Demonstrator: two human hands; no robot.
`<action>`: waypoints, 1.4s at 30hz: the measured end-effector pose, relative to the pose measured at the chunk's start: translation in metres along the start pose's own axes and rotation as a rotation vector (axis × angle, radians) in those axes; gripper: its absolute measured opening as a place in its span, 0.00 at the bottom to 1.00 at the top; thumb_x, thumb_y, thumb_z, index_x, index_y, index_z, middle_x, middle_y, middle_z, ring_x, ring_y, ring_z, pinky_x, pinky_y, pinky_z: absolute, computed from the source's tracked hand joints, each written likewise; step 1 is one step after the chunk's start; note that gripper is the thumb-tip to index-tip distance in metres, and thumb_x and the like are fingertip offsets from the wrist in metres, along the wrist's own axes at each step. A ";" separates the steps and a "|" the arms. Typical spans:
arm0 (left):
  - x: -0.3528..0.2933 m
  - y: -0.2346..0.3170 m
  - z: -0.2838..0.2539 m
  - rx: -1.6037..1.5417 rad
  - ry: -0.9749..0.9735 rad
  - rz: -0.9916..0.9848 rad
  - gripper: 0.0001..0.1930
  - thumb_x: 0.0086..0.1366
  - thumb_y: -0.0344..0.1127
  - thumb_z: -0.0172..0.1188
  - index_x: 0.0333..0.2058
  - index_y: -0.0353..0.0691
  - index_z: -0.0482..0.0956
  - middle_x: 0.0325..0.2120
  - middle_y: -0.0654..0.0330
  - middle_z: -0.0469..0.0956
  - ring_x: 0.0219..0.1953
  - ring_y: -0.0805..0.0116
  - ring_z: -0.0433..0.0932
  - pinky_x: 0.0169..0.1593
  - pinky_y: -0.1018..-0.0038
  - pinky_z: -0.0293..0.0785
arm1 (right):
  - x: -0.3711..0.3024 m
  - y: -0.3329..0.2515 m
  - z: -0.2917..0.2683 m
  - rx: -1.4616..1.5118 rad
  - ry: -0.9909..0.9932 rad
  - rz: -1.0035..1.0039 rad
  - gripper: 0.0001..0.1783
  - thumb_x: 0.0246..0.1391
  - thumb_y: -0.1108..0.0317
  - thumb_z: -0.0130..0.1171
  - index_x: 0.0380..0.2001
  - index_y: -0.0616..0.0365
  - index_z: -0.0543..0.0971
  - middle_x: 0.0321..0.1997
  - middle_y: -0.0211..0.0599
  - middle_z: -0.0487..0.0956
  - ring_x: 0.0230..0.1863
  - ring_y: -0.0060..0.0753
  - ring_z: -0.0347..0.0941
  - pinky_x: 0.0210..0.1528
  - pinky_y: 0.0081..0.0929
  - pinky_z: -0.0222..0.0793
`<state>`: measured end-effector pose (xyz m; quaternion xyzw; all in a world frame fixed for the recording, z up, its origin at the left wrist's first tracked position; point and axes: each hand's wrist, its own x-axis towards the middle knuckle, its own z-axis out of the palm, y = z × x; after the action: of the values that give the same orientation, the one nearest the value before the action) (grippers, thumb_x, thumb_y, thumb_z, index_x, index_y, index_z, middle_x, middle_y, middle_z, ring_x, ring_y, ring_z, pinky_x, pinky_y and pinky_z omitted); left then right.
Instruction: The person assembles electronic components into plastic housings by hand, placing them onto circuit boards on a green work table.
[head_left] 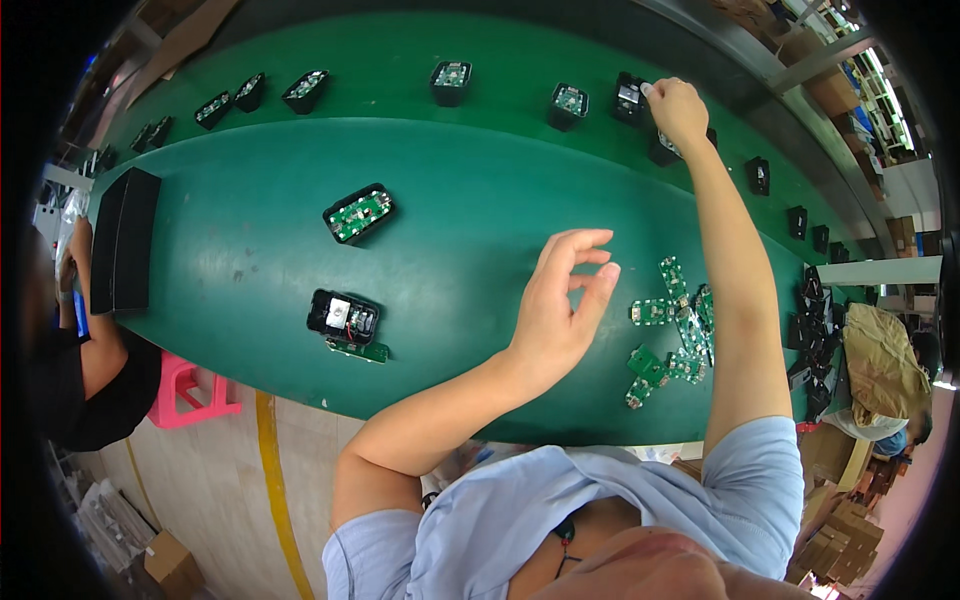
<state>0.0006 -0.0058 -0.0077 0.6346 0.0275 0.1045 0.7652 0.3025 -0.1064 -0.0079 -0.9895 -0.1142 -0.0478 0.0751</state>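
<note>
At the far right of the bench, my right hand (680,110) is stretched out with thumb and fingers closed at the edge of an open black plastic housing (629,98). Another black housing (663,150) stands just below that hand, partly covered by it. My left hand (565,310) hovers over the green bench, its fingers loosely bent and apart, with nothing in it. Loose green circuit boards (690,335) lie piled between my forearms. To the left, one black housing (359,213) holds a green board; nearer me, another housing (345,317) shows wires inside, with a green board (360,351) against it.
Along the far green strip (380,85) stand several black housings, many with boards inside. A black box (126,240) sits at the left end, beside another person's arm (100,345). A pink stool (190,392) is below. Dark parts (815,340) are heaped at the right.
</note>
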 end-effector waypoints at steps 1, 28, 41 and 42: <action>0.001 -0.001 0.000 0.015 0.011 0.020 0.17 0.65 0.33 0.50 0.50 0.33 0.63 0.48 0.55 0.65 0.49 0.68 0.69 0.46 0.73 0.71 | -0.008 0.003 -0.001 -0.009 0.155 -0.187 0.15 0.52 0.55 0.53 0.28 0.55 0.81 0.34 0.37 0.78 0.42 0.43 0.70 0.43 0.39 0.67; 0.009 -0.013 0.007 -0.066 -0.127 -0.293 0.14 0.57 0.27 0.56 0.42 0.29 0.69 0.35 0.57 0.71 0.34 0.72 0.74 0.36 0.77 0.76 | -0.261 0.018 -0.072 0.801 0.295 -0.360 0.07 0.48 0.73 0.59 0.32 0.61 0.77 0.24 0.33 0.71 0.28 0.27 0.68 0.31 0.22 0.65; 0.010 -0.011 0.006 -0.196 -0.133 -0.335 0.14 0.60 0.27 0.51 0.44 0.29 0.65 0.39 0.53 0.72 0.39 0.67 0.74 0.41 0.73 0.76 | -0.318 0.034 -0.050 0.097 -0.057 -0.440 0.13 0.46 0.58 0.60 0.33 0.54 0.75 0.23 0.36 0.71 0.22 0.38 0.72 0.24 0.30 0.68; 0.010 -0.012 0.006 -0.221 -0.140 -0.323 0.14 0.61 0.28 0.51 0.44 0.29 0.65 0.38 0.53 0.72 0.38 0.68 0.75 0.41 0.72 0.76 | -0.317 0.035 -0.051 0.099 -0.054 -0.440 0.13 0.46 0.58 0.60 0.33 0.54 0.75 0.23 0.36 0.71 0.22 0.38 0.72 0.24 0.30 0.68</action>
<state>0.0131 -0.0119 -0.0173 0.5398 0.0640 -0.0613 0.8371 -0.0009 -0.2178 0.0017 -0.9367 -0.3314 -0.0308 0.1082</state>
